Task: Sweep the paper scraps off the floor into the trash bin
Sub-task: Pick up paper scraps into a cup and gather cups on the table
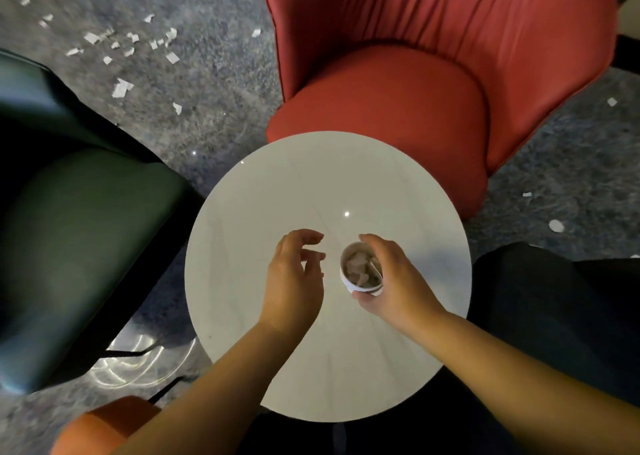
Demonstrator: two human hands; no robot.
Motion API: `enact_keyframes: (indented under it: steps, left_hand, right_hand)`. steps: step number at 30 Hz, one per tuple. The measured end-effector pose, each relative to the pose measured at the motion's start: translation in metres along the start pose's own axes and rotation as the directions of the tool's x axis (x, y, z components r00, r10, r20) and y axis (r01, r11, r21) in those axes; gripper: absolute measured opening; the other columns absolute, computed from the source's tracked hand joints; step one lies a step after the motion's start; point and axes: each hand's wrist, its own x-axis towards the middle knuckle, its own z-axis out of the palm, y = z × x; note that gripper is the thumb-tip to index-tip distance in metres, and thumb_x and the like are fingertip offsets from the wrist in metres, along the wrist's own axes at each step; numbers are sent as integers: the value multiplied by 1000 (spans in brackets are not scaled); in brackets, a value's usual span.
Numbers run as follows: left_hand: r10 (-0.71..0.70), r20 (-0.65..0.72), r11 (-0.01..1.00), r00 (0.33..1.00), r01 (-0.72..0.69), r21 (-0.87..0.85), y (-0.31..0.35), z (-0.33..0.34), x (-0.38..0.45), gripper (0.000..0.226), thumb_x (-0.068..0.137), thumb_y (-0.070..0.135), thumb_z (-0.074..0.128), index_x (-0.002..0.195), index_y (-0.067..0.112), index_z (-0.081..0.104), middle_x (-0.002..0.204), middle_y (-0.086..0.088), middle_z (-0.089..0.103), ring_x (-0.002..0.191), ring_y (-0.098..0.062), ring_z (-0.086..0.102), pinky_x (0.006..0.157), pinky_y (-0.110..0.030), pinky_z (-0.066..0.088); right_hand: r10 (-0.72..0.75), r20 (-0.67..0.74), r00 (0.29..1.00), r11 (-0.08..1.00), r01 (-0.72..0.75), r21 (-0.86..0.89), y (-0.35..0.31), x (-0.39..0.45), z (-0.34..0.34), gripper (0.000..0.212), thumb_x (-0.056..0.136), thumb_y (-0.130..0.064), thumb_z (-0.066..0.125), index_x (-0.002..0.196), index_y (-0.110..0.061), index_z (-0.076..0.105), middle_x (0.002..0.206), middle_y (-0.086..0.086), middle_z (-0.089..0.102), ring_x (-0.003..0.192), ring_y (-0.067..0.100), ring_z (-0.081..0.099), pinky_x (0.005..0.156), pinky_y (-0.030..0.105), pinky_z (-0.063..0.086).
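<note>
Many white torn paper scraps (121, 44) lie on the grey carpet floor (214, 83), well beyond the round white table (398, 184) and up-left, nearer the left hand (294, 274), its grip loose and empty. Right hand (391, 278) holds a small white paper cup (362, 269) of scraps.

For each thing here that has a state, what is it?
Paper cup: upright, holding scraps, gripped by right hand.
Left hand: fingers loosely curled, holding nothing.
Paper scraps: scattered on carpet, unswept.
Round table: bare besides the cup.
Red armchair: unoccupied.
</note>
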Motion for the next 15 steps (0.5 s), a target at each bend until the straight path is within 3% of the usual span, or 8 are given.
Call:
enact_keyframes:
  steps: [3, 6, 11, 15]
  left_hand:
    - [-29, -56, 997, 998, 33, 76, -18, -30, 7, 29, 96, 4, 49, 111, 29, 55, 114, 12, 56, 90, 3, 60, 77, -23, 55]
    - [-58, -27, 974, 998, 62, 219, -39, -50, 9, 24, 97, 10, 52, 117, 24, 56, 121, 8, 55, 88, -1, 55, 74, -11, 42]
    - [-137, 153, 875, 979, 48, 482, -94, -113, 16, 30, 100, 17, 48, 130, 21, 49, 136, 1, 45, 120, -18, 47, 91, -31, 46]
    - [-177, 245, 810, 953, -1, 587, -124, -165, 25, 38, 100, 23, 46, 138, 21, 41, 142, -1, 40, 131, -23, 35, 103, -40, 39]
  right_hand:
    - [-2, -3, 1000, 1000, 2, 15, -17, 4, 9, 87, 71, -32, 82, 138, -39, 28, 132, -10, 40, 112, 7, 48, 81, 6, 39]
    - [29, -16, 999, 999, -29, 21, -27, 8, 17, 85, 70, -33, 81, 138, -36, 30, 128, -9, 40, 101, 5, 48, 78, 11, 40]
    - [75, -67, 995, 997, -75, 5, -74, 16, 52, 85, 69, -30, 82, 138, -31, 32, 122, -7, 40, 93, 4, 46, 76, 15, 39]
    - [135, -127, 983, 991, -131, 37, -115, 14, 86, 85, 68, -27, 83, 137, -33, 34, 118, -10, 39, 94, 5, 45, 76, 14, 37]
